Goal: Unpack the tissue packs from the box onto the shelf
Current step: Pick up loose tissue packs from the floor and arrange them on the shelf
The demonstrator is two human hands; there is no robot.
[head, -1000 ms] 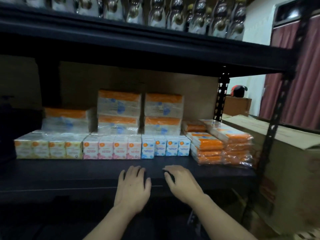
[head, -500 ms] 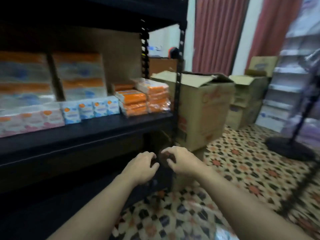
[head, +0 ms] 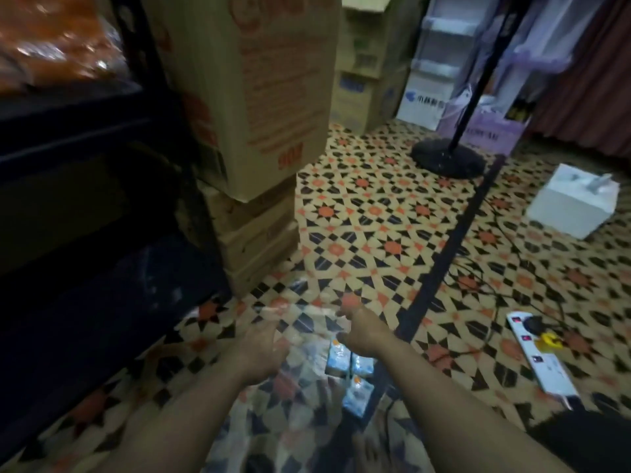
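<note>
This is a storeroom. Cardboard cartons (head: 259, 80) stand stacked at twelve o'clock, and a black shelf rack (head: 68, 107) with wrapped orange packs (head: 51, 39) fills ten o'clock.

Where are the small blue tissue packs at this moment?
In the head view, the blue tissue packs lie on the tiled floor, low and centre, close by the right hand and just left of the dark pole.

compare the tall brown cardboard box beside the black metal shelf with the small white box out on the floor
The brown cardboard box carries red print; the white box looks plain. The brown cardboard box is stacked on another carton beside the black shelf; the white box sits alone on the tiled floor. Both are rectangular boxes.
</note>
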